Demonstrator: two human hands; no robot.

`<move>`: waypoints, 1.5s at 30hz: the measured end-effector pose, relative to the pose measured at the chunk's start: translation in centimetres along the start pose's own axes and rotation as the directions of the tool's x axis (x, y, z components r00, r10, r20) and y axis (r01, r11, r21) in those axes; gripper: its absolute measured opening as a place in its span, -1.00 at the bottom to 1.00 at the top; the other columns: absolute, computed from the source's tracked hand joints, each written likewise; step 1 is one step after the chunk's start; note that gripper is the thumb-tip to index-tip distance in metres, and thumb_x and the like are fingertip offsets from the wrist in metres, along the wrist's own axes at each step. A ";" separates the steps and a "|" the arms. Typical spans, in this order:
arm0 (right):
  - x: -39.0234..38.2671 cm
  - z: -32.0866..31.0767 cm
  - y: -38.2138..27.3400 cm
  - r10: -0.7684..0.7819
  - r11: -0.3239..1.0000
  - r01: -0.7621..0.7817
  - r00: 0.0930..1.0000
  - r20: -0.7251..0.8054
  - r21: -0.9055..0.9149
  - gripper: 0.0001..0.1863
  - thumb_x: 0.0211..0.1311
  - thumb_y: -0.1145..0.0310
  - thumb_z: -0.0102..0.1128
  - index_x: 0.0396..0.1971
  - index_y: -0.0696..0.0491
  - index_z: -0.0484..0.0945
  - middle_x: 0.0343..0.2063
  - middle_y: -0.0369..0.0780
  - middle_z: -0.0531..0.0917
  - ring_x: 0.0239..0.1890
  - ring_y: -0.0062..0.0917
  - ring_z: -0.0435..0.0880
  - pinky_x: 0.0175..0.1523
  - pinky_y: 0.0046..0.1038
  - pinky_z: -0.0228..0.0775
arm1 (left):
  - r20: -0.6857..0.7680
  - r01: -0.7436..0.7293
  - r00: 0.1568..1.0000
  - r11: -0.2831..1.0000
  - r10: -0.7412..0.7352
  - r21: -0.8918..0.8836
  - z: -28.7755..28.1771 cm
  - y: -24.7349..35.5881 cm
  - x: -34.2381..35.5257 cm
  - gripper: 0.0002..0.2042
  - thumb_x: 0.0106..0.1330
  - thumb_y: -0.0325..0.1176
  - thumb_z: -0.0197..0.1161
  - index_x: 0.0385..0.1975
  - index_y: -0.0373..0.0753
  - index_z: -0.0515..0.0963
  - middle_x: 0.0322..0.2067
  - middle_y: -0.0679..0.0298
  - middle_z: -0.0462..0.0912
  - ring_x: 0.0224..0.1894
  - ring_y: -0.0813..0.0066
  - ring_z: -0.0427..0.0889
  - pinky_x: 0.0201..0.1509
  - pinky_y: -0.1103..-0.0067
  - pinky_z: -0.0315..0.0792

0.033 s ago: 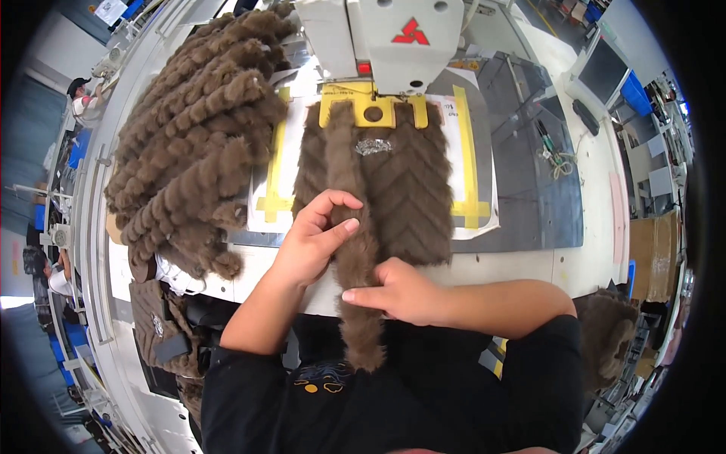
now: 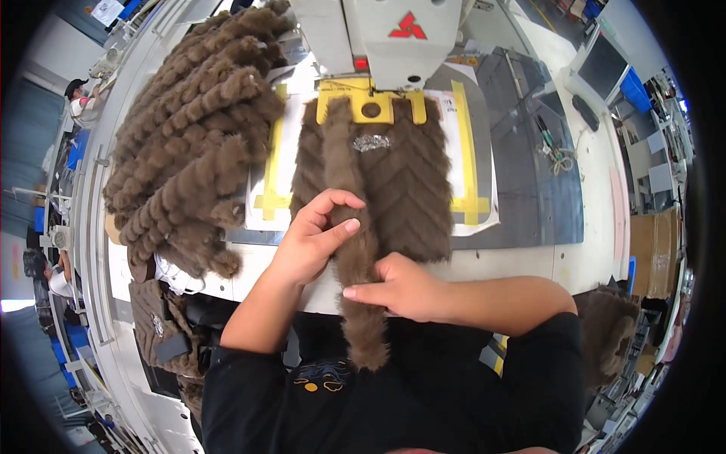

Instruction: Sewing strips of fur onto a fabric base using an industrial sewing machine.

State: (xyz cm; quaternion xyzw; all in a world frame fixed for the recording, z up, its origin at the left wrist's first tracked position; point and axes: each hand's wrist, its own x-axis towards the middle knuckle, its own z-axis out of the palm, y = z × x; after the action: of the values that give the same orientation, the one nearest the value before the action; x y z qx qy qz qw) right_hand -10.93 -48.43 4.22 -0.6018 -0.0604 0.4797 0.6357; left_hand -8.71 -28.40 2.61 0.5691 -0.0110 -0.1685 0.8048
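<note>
A long brown fur strip (image 2: 361, 333) runs from the sewing machine's yellow plate (image 2: 404, 102) down over the table's front edge. My left hand (image 2: 318, 234) grips its middle, thumb on top and fingers curled around it. Lower down, my right hand (image 2: 386, 291) pinches the strip with the thumb across it. Beneath the strip's upper part lies a chevron-patterned brown fur panel (image 2: 408, 189) with a small silvery patch (image 2: 372, 142), on a white sheet (image 2: 476, 204) edged with yellow tape.
A big heap of fur strips (image 2: 181, 144) covers the left of the table. The white machine head (image 2: 378, 38) stands above the panel. Tools (image 2: 552, 144), a black handheld object (image 2: 586, 113) and a screen (image 2: 597, 64) are at right. Co-workers (image 2: 83, 102) are at far left.
The view has shifted very slightly, with the machine a little higher in the picture. Both hands stay in about the same place on the strip.
</note>
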 end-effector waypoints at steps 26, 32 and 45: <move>-4.7 -1.0 2.3 -0.034 0.948 0.035 0.999 0.008 -0.317 -0.39 0.28 -0.08 0.39 -0.57 0.28 0.63 -0.70 -0.06 0.59 -0.61 -0.50 0.56 -0.40 -0.33 0.42 | 0.340 -0.178 0.937 0.941 0.074 0.288 0.1 -1.5 -1.4 -0.38 0.04 -0.52 0.64 0.14 -0.26 0.50 0.07 0.29 0.52 0.18 0.51 0.47 0.31 0.54 0.32; -5.8 -0.9 2.8 -0.104 0.953 0.123 0.991 0.085 -0.278 -0.44 0.33 -0.02 0.35 -0.50 0.28 0.65 -0.66 -0.09 0.63 -0.57 -0.46 0.59 -0.34 -0.33 0.44 | 0.213 -0.156 0.970 0.970 0.115 0.187 0.2 -2.6 -2.6 -0.42 0.06 -0.58 0.62 0.08 -0.22 0.49 0.01 0.32 0.53 0.08 0.58 0.51 0.20 0.60 0.38; -6.9 -4.2 -0.6 -0.145 0.607 0.124 0.988 0.045 -0.785 -0.63 0.00 0.11 0.27 -0.60 0.18 0.62 -0.57 0.04 0.63 -0.44 0.01 0.65 -0.32 -0.06 0.47 | 0.854 -0.821 0.519 0.253 -0.045 0.512 5.6 6.6 1.5 -0.63 0.18 -0.01 0.47 -0.33 -0.24 0.67 -0.25 0.14 0.67 -0.30 0.05 0.63 -0.31 0.25 0.51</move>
State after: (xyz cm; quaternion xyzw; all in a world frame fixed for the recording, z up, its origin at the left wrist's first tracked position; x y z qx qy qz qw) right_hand -11.54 -55.96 7.05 -0.8182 -0.3014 0.3488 0.3436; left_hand -6.76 -32.04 10.38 0.7536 -0.5822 -0.1084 0.2852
